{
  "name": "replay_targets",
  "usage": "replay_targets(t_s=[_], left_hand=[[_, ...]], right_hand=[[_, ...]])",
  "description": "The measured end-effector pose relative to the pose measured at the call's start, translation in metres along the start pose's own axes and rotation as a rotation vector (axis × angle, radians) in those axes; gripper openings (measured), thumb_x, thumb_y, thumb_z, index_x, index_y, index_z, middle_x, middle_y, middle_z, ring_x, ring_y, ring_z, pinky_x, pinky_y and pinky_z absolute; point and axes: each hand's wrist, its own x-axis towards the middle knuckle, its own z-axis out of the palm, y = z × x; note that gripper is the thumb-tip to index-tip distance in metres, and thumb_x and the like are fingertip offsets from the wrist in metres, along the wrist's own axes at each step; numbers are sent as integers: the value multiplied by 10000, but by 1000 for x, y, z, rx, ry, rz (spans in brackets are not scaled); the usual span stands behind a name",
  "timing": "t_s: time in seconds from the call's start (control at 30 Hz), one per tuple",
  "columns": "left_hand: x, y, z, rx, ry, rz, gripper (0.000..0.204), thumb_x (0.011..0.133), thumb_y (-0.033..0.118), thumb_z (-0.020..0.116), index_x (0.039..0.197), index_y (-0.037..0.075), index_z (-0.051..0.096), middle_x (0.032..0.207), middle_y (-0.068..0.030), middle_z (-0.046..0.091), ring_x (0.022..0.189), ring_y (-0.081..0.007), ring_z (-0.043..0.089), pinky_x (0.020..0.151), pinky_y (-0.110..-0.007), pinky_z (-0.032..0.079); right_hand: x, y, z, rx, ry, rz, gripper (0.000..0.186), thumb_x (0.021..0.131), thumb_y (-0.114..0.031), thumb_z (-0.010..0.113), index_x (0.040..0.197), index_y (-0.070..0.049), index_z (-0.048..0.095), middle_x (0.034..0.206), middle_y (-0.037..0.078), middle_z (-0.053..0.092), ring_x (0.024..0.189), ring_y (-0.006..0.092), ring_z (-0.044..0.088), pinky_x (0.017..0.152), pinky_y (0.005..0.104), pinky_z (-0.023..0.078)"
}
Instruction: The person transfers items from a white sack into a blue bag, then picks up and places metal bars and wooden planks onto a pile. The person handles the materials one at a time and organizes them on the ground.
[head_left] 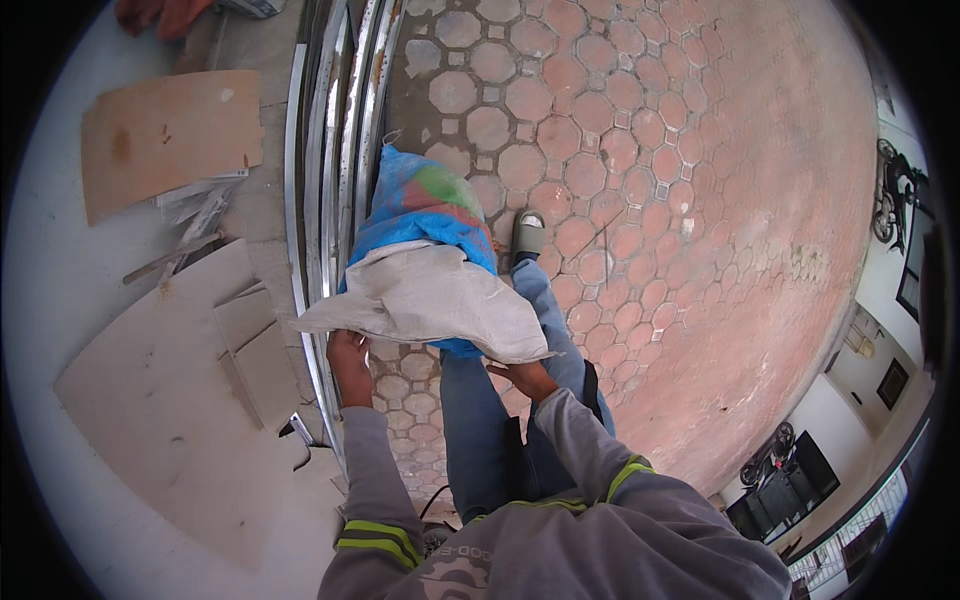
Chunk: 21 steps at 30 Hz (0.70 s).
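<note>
An off-white woven sack [430, 295] lies spread over the near part of a bulging blue sack [410, 185], which has a green and red print. My left hand [350, 368] grips the white sack's near left corner, its fingertips partly hidden under the cloth. At the near right edge, my right hand [527, 380] holds the same sack, with most of its fingers tucked beneath the fabric. The blue sack's far end is tied off in a narrow tip. Both of my legs stand close behind the sacks.
Metal rails [345, 120] run along the left side of the sacks. Beyond them lean or lie brown boards [175, 130] and a large pale sheet [170, 400]. Octagonal reddish paving [680, 250] spreads to the right. Motorcycles [890, 195] stand at the far right.
</note>
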Motion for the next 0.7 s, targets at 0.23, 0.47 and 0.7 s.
replay_targets(t_s=[0.23,0.47,0.7], left_hand=[[1,19,-28,563,-447,3,364,935,282,526,1177,12,559,1156,-86,591,1020,-196,605,849,-310,498],[75,50,-44,397,-49,19,415,866,352,628,1122,26,623,1012,-91,666,906,-190,630,816,-310,481],[156,36,35,1319,-542,176,534,743,393,736,1126,37,627,879,-149,680,772,-258,658,711,-367,499]], right_hand=[[15,-40,-13,263,186,199,566,876,-244,657,1360,-118,393,1285,67,509,1151,214,537,916,389,483],[21,-105,-15,-601,143,-334,478,859,-136,639,1294,-108,444,1218,72,532,1078,201,545,881,373,476],[25,-86,-22,-559,175,-329,290,885,-31,568,1165,-97,530,1075,65,559,936,175,538,805,376,462]])
